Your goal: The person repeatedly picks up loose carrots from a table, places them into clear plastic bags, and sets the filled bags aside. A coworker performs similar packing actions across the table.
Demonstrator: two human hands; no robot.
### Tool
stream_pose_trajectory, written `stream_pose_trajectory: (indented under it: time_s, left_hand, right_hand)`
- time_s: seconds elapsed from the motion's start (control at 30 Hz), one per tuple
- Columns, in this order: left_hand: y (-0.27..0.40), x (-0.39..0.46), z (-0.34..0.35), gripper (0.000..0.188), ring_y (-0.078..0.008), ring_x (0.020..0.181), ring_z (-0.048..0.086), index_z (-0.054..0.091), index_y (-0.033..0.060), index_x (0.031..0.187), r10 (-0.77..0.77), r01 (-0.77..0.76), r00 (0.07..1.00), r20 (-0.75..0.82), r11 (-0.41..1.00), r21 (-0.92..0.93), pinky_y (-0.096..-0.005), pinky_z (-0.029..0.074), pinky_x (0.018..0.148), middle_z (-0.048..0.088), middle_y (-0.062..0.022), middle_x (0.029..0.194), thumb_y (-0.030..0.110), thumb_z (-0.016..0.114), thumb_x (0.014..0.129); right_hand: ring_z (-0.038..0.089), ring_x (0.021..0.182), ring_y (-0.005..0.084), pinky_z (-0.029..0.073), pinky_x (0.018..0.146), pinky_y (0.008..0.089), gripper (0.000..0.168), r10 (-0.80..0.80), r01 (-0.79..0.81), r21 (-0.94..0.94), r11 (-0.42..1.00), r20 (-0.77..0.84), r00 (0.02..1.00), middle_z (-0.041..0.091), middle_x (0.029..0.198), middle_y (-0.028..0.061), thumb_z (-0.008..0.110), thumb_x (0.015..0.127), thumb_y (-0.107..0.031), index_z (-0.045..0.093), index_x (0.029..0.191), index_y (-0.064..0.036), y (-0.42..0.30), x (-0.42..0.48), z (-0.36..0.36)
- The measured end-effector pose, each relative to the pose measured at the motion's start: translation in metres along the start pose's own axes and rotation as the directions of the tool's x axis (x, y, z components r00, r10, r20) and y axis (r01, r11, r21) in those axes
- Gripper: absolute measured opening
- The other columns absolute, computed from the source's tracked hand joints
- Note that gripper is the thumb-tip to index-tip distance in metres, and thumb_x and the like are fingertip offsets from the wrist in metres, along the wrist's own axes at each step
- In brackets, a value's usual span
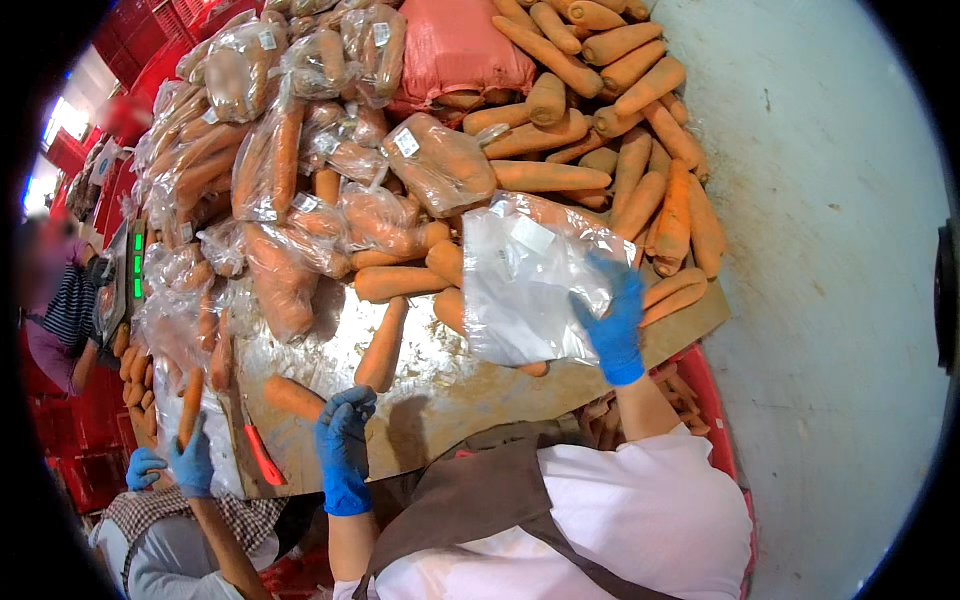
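My right hand [619, 322], in a blue glove, lies at the right edge of a stack of flat clear plastic bags [517, 300], thumb and fingers spread. The bags rest on loose carrots and partly cover them. My left hand [345, 450], also gloved in blue, is over the front edge of the table board [442, 420]. Its fingers are curled, and nothing shows in them. Beside it lies a carrot [291, 396], its right end close to my fingers. Another carrot [382, 345] lies a little farther off.
A red-handled knife [262, 454] lies left of my left hand. Bagged carrots [277, 277] are heaped behind, beside a red sack [461, 52] and loose carrots [555, 176]. At left, a co-worker's gloved hand [193, 461] holds a carrot. A red crate [712, 420] stands below right.
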State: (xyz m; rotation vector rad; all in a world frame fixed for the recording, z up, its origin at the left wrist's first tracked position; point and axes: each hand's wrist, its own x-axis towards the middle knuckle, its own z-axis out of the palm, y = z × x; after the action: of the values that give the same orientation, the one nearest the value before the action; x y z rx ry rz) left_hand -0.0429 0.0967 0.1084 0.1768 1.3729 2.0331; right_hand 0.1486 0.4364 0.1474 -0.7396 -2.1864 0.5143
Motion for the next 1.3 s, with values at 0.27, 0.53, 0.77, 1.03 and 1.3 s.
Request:
stream_pose_trajectory:
  time_s: [0.27, 0.53, 0.77, 1.03, 1.3]
  left_hand:
    - [0.013, 0.011, 0.048, 0.033, -0.0212, 0.093, 0.059, 0.058, -0.0052, 0.106, -0.051, 0.044, 0.988, 0.143, 0.998, 0.053, -0.0321, 0.045, 0.085, 0.062, -0.0148, 0.101, 0.022, 0.052, 0.089]
    - [-0.022, 0.049, 0.135, 0.053, -0.0196, 0.105, 0.053, 0.036, 0.0015, 0.132, -0.331, 0.279, 0.844, 0.421, 0.943, 0.184, -0.0309, 0.042, 0.09, 0.055, -0.0117, 0.117, 0.031, 0.052, 0.091]
    - [-0.055, 0.062, 0.134, 0.019, -0.0146, 0.082, 0.055, 0.056, -0.0005, 0.099, -0.193, 0.059, 0.937, 0.29, 0.909, 0.414, -0.0267, 0.044, 0.075, 0.06, -0.0074, 0.091, 0.016, 0.052, 0.09]
    - [0.03, 0.036, 0.065, 0.013, -0.0135, 0.074, 0.057, 0.059, 0.0035, 0.083, -0.032, 0.03, 0.998, -0.056, 0.998, -0.047, -0.0276, 0.048, 0.071, 0.061, -0.0053, 0.077, 0.017, 0.058, 0.083]
    - [-0.029, -0.009, -0.029, 0.03, -0.0251, 0.089, 0.061, 0.054, -0.0035, 0.109, -0.265, 0.143, 0.928, -0.26, 0.902, -0.408, -0.0379, 0.052, 0.08, 0.061, -0.0164, 0.104, 0.017, 0.055, 0.086]
  right_hand:
    - [0.057, 0.096, 0.0159, 0.046, 0.082, 0.0275, 0.032, 0.464, -0.538, 0.779, 0.323, 0.365, 0.807, 0.057, 0.114, 0.0117, 0.064, 0.082, -0.009, 0.055, 0.11, 0.004, 0.057, 0.007, 0.008]
    - [0.054, 0.079, 0.0297, 0.043, 0.071, 0.038, 0.018, -0.367, 0.196, 0.462, 0.865, 0.315, 0.876, 0.057, 0.08, 0.0086, 0.065, 0.072, -0.015, 0.063, 0.089, -0.011, -0.043, -0.038, 0.049]
    - [0.057, 0.078, 0.0245, 0.047, 0.07, 0.0326, 0.014, 0.026, -0.283, 0.671, 0.685, 0.366, 0.93, 0.059, 0.084, 0.0123, 0.06, 0.078, -0.01, 0.06, 0.091, -0.004, 0.007, -0.065, 0.071]
    - [0.058, 0.081, 0.0186, 0.046, 0.075, 0.0309, 0.011, 0.268, -0.385, 0.323, 0.865, 0.351, 0.897, 0.062, 0.092, 0.0106, 0.059, 0.081, -0.008, 0.063, 0.09, -0.001, 0.095, -0.068, 0.087]
    - [0.056, 0.097, 0.0174, 0.045, 0.087, 0.0283, 0.044, -0.141, -0.952, 0.305, 0.023, 0.944, 0.299, 0.061, 0.105, 0.0093, 0.056, 0.088, -0.031, 0.054, 0.117, 0.003, -0.038, -0.053, 0.08]
